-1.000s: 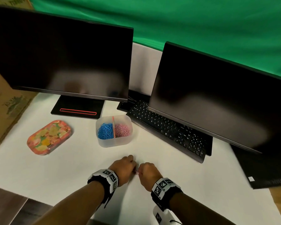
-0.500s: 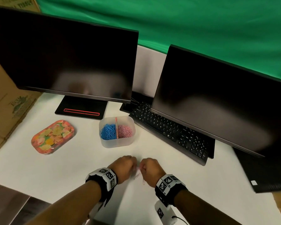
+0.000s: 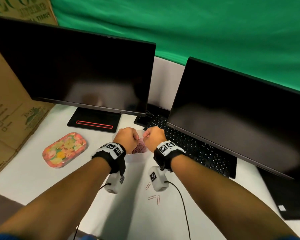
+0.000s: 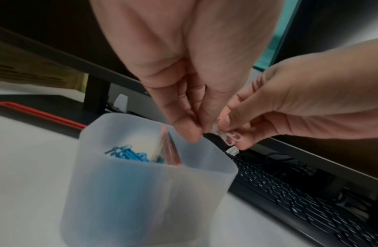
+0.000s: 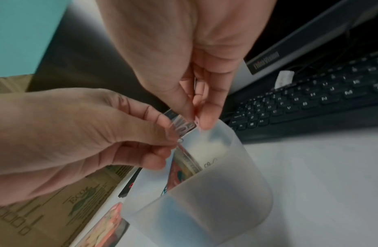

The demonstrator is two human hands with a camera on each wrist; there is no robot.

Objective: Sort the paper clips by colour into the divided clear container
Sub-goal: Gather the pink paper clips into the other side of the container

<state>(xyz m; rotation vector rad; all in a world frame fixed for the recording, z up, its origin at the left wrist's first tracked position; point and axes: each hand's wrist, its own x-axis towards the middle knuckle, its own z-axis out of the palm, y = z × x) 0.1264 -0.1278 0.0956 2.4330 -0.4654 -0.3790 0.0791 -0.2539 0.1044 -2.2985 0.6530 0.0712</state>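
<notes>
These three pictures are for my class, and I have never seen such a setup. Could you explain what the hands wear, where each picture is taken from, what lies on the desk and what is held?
No machine here: a person works with bare hands, wearing a camera on the head and one on each wrist. The wide picture comes from the head camera; the two close ones look along each hand.

On the white desk stand two dark monitors, a keyboard, a flowered tin and the divided clear container, with blue clips in one side and pink clips in the other. Three loose pink clips lie nearer the person.

Above the container, the left hand and right hand pinch a small cluster of pink clips between their fingertips.
</notes>
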